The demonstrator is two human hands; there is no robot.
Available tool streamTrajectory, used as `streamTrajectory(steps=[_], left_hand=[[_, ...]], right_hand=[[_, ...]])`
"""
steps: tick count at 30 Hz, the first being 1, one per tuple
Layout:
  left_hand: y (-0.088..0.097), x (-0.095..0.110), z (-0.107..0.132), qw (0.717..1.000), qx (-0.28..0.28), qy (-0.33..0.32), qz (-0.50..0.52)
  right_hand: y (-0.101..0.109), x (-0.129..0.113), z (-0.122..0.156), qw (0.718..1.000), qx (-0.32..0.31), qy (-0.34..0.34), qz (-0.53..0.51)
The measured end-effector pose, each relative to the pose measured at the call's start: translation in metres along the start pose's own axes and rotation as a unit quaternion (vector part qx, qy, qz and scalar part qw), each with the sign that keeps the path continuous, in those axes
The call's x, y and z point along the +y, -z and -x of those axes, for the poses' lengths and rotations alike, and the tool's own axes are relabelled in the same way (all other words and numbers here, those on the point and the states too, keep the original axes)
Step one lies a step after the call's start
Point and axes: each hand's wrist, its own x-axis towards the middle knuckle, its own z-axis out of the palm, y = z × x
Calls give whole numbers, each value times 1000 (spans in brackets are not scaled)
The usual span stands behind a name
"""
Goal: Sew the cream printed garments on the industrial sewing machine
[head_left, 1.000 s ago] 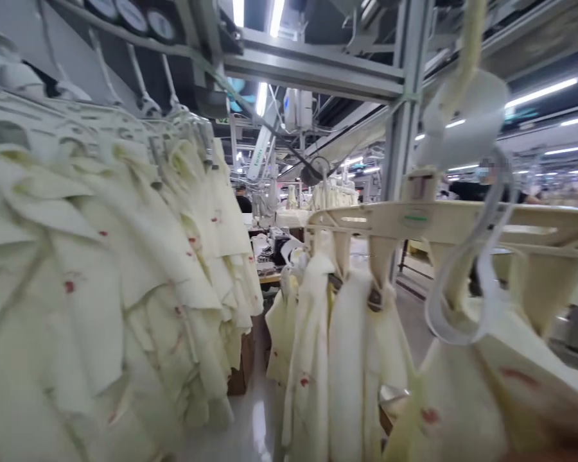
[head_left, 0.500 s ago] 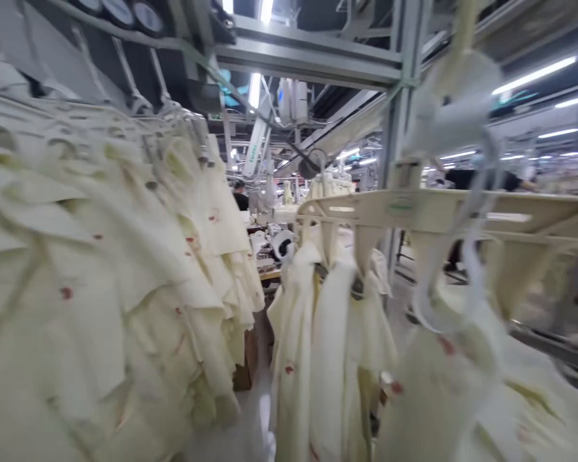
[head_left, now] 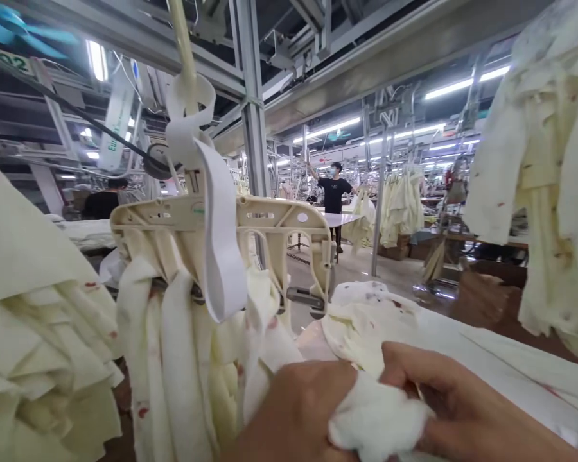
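Low in the view, my left hand (head_left: 301, 410) and my right hand (head_left: 455, 398) are close together with fingers bent around a bunched piece of white fabric (head_left: 378, 417). The fingertips are partly hidden by the cloth. Just beyond them a pale cream garment piece with dark red marks (head_left: 366, 321) lies crumpled on a white table (head_left: 443, 333). To the left hangs a beige plastic clamp hanger (head_left: 274, 218), its clips holding cream fabric pieces (head_left: 178, 359). A white elastic-like band (head_left: 221, 224) loops down in front of the hanger.
More cream garments hang at far left (head_left: 38, 301) and at right (head_left: 539, 167). A metal post (head_left: 255, 147) rises behind the hanger. A person in black (head_left: 333, 192) stands farther back with arms spread; another person (head_left: 101, 200) is at left. Brown boxes (head_left: 486, 295) sit at right.
My view has swung to the right, so the hanger now sits left of centre. Both my hands, holding white fabric, have come into view along with the white table.
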Motion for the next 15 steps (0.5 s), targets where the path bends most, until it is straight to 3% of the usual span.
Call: streamTrajectory(steps=[4,8,11,15], left_hand=[[6,-12,11,991,71,-92,-62],[20,-13,24,980,57,-67,-177],[37,-16,33,950,80,-53,-296],[62,-21,31,897,191,-96,-387]], right_hand=[[4,-7,-6,992,-17,48,-112],[2,-10,-21,983,-63,15,-170],[3,-10,-55,991,-56,32,-121],[14,-20,-121,987,-21,113,-115]])
